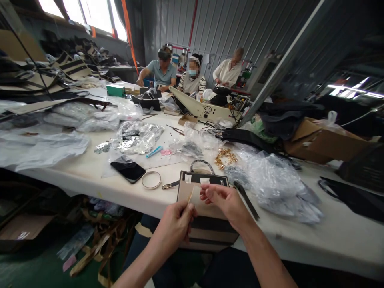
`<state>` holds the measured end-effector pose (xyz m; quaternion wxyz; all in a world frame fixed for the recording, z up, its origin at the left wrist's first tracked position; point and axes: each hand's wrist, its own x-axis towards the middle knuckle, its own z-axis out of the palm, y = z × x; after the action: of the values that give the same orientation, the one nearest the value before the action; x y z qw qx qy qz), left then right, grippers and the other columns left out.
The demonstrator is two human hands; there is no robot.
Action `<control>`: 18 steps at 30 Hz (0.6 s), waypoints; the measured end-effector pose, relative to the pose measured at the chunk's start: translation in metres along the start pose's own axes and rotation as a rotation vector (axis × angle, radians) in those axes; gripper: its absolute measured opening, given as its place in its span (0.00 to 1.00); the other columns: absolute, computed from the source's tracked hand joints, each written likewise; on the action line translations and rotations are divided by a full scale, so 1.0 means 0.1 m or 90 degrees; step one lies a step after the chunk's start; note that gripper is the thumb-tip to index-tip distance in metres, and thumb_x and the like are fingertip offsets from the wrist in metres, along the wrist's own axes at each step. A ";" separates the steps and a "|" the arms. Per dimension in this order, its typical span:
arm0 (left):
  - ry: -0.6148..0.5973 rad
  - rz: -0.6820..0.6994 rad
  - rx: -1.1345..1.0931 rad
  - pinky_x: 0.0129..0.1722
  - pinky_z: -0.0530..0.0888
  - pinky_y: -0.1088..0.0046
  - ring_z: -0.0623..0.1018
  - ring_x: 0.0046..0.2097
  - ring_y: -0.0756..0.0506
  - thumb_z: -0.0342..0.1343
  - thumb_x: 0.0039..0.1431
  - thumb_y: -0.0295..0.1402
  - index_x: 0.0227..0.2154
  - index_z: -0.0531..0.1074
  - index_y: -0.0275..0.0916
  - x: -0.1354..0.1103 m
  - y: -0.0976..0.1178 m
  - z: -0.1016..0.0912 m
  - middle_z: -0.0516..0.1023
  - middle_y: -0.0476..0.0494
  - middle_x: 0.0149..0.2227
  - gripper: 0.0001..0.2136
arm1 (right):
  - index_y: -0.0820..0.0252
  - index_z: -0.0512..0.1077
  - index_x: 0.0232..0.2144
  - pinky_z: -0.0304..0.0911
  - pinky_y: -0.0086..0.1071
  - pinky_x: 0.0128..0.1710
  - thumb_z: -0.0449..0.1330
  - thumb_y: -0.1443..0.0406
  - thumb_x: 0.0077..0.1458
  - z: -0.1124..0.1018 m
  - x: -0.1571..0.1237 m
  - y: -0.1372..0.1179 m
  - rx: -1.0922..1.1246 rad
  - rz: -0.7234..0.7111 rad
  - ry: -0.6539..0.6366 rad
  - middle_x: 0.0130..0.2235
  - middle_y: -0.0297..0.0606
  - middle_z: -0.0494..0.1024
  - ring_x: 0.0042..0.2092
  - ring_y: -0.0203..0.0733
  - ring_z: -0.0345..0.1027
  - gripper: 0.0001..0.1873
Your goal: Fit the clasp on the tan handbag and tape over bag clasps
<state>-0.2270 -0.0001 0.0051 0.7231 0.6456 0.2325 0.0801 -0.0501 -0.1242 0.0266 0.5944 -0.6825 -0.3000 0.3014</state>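
A beige and black striped handbag [207, 224] lies over the table's front edge, with its curved handle [204, 163] pointing away from me. Two small whitish tape pieces [205, 181] are stuck near its top edge. Above the bag, my left hand [178, 220] pinches the lower end of a whitish strip of tape [195, 195] with a yellowish edge. At the strip's upper right side, the fingertips of my right hand [223, 200] are closed on it. Left of the bag lie a roll of tape [151, 180] and a dark strap with a metal end [170, 185].
A black phone [128, 171] lies near the table's front edge [99, 182]. Plastic bags [273, 188] and gold-coloured hardware [225, 158] spread to the right. Behind a cream machine [207, 110] are several people [192, 80]. A cardboard box [324, 140] stands right.
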 end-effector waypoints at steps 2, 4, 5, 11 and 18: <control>-0.034 0.005 0.023 0.19 0.73 0.73 0.72 0.24 0.46 0.54 0.68 0.54 0.35 0.76 0.38 0.02 0.05 0.08 0.67 0.49 0.26 0.22 | 0.60 0.86 0.49 0.73 0.38 0.42 0.80 0.46 0.53 -0.02 -0.13 0.01 0.020 0.026 0.024 0.41 0.44 0.86 0.40 0.46 0.77 0.30; -0.057 0.056 0.056 0.24 0.75 0.72 0.75 0.28 0.44 0.55 0.70 0.51 0.31 0.74 0.39 0.02 0.10 0.16 0.71 0.45 0.30 0.20 | 0.60 0.86 0.47 0.72 0.35 0.40 0.82 0.48 0.50 -0.05 -0.23 0.01 0.059 0.050 0.057 0.39 0.41 0.85 0.37 0.43 0.75 0.30; -0.061 0.097 0.076 0.29 0.77 0.71 0.78 0.33 0.43 0.56 0.71 0.49 0.30 0.74 0.39 0.01 0.13 0.19 0.73 0.43 0.33 0.20 | 0.60 0.85 0.48 0.72 0.35 0.40 0.83 0.49 0.49 -0.08 -0.27 0.00 0.089 0.064 0.068 0.39 0.40 0.84 0.37 0.43 0.75 0.31; -0.078 0.245 0.142 0.64 0.71 0.64 0.75 0.63 0.34 0.61 0.73 0.38 0.39 0.84 0.41 -0.02 0.29 0.26 0.79 0.35 0.55 0.09 | 0.54 0.79 0.63 0.69 0.32 0.37 0.85 0.54 0.49 -0.29 -0.48 0.04 0.183 0.114 0.059 0.34 0.34 0.79 0.34 0.38 0.71 0.41; -0.167 0.238 0.143 0.39 0.68 0.71 0.77 0.38 0.44 0.53 0.77 0.36 0.30 0.77 0.39 0.08 0.30 0.43 0.79 0.42 0.35 0.17 | 0.58 0.85 0.37 0.69 0.34 0.35 0.84 0.49 0.47 -0.37 -0.57 0.12 0.119 0.100 0.085 0.34 0.40 0.82 0.33 0.41 0.71 0.24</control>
<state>-0.1956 -0.0306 0.0351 0.6432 0.7586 0.0208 0.1018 -0.0578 -0.1931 0.0219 0.6485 -0.6642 -0.1758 0.3277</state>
